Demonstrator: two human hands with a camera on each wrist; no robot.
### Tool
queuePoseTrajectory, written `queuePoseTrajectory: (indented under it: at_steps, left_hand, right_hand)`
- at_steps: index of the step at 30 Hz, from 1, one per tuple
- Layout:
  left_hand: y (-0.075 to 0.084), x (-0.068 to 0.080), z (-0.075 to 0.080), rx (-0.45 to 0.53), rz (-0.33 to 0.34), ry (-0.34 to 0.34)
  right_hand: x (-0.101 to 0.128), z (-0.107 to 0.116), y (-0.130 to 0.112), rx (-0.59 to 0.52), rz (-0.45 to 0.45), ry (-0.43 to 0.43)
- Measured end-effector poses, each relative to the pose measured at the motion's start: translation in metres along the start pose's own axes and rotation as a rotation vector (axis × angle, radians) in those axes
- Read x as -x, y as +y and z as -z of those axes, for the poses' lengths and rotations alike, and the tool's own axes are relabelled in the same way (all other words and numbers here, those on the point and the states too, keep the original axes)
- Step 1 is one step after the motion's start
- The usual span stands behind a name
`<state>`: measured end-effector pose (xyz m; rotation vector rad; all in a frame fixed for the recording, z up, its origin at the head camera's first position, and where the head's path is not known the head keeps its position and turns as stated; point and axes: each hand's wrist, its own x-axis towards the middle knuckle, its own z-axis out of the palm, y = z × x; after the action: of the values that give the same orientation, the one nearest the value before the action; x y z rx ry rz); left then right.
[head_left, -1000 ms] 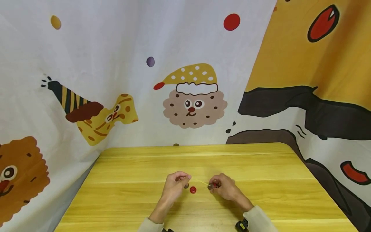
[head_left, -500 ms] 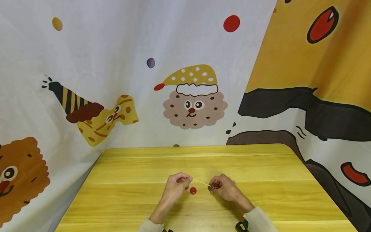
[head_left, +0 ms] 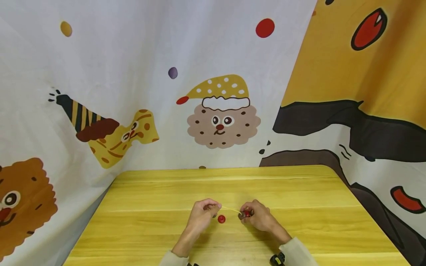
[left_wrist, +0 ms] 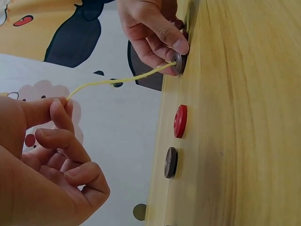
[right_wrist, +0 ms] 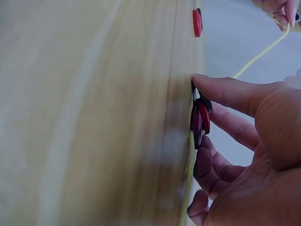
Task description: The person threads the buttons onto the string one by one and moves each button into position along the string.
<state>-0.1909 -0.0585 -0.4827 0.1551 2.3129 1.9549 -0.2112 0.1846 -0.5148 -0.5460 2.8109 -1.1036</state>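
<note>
The yellow cord (left_wrist: 136, 77) stretches in a slight curve above the worktop (left_wrist: 240, 117), from my left grip (left_wrist: 51, 155), which pinches it at the fingertips, to the face of a dark disc (left_wrist: 178, 64). My right grip (left_wrist: 155, 30) holds that disc, with a red disc (right_wrist: 205, 116) beside it. Between my hands lie a loose red button (left_wrist: 180, 121) and, near it, a brown button (left_wrist: 170, 163). Beyond hangs a cartoon-printed cloth (head_left: 133, 48).
</note>
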Motion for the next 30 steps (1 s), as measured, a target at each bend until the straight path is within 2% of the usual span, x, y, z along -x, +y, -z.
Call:
queuePoseTrajectory:
  at_steps: [9,21,30]
  left_hand:
    - [0.003,0.002,-0.003,-0.004,-0.01,-0.002]
    - [0.0,0.002,-0.006,-0.04,0.011,0.0]
    - [0.001,0.003,-0.008,-0.043,0.014,-0.02]
  right_hand:
    - [-0.002,0.012,-0.014,-0.147,-0.018,-0.003]
    - [-0.001,0.011,-0.045,-0.289,0.125,-0.032]
    - [-0.002,0.004,-0.055,-0.376,0.142,-0.101]
